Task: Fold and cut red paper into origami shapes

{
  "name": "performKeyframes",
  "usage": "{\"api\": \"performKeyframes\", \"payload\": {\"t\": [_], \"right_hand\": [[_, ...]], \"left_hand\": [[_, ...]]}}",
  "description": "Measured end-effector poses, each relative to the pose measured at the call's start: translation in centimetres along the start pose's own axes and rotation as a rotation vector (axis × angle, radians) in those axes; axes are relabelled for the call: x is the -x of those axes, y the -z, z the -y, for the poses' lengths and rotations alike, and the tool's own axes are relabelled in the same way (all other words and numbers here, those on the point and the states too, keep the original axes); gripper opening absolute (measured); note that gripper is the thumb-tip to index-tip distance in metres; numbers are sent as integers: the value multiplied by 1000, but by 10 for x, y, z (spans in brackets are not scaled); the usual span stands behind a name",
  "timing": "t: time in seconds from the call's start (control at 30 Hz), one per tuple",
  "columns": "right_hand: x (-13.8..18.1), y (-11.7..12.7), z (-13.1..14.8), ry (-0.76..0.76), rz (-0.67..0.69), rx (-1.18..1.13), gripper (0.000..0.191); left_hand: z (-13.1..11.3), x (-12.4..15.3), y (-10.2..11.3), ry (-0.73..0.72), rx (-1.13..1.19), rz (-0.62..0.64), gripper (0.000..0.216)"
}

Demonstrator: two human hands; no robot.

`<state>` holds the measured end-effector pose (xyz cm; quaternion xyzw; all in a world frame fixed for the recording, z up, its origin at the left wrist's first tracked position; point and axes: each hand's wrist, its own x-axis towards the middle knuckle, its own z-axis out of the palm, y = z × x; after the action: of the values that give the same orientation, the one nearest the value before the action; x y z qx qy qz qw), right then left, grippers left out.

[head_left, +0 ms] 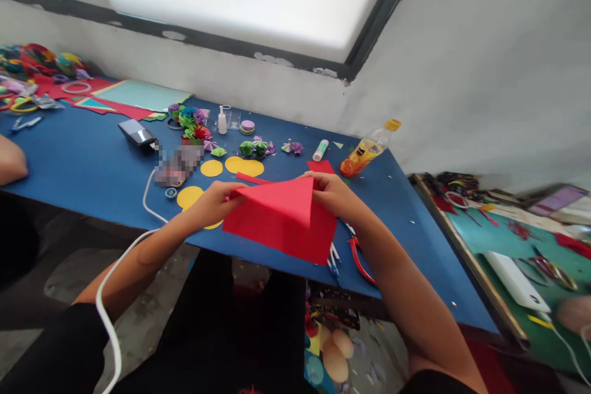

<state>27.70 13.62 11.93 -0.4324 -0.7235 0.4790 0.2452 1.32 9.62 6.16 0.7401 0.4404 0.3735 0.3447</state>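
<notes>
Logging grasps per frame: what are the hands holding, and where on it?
Both hold the folded red paper: the left hand pinches its left corner, the right hand its upper right corner.

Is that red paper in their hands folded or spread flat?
Folded. A triangular flap of the red paper lies doubled over the rest, the left hand and right hand pinching its upper corners.

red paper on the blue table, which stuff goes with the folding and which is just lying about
In use: red paper, pinched at its folded top edge by the left hand and the right hand.

Lying about: yellow circles, glue stick, drink bottle, phone, paper flowers, red-handled tool.
</notes>
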Motion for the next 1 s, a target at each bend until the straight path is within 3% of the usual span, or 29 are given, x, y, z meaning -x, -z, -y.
{"api": "performKeyframes", "payload": {"t": [0.13, 0.23, 0.3, 0.37, 0.43, 0.57, 0.73, 0.9, 1.0], "right_hand": [[-5, -2, -8, 0, 25, 54, 31], [6, -8, -12, 169, -179, 353, 21], [18, -16, -19, 321, -261, 578, 19], [32, -27, -34, 457, -220, 709, 23], [45, -40, -56, 532, -153, 759, 27], [64, -60, -94, 474, -88, 805, 28], [68, -53, -104, 339, -64, 660, 22], [45, -34, -100, 74, -126, 459, 25], [33, -32, -98, -85, -146, 381, 33]], "left_hand": [[-1, -8, 7, 92, 96, -132, 38], [4, -2, 17, -70, -28, -180, 34], [14, 7, 23, -262, -110, -130, 33], [29, 20, 23, -421, -194, -21, 33], [44, 35, 18, -457, -310, 90, 33], [61, 67, -1, -354, -521, 234, 48], [58, 80, -7, -326, -433, 209, 35], [54, 48, -4, 147, -275, 93, 34], [53, 27, -6, 335, -162, 47, 41]]}}
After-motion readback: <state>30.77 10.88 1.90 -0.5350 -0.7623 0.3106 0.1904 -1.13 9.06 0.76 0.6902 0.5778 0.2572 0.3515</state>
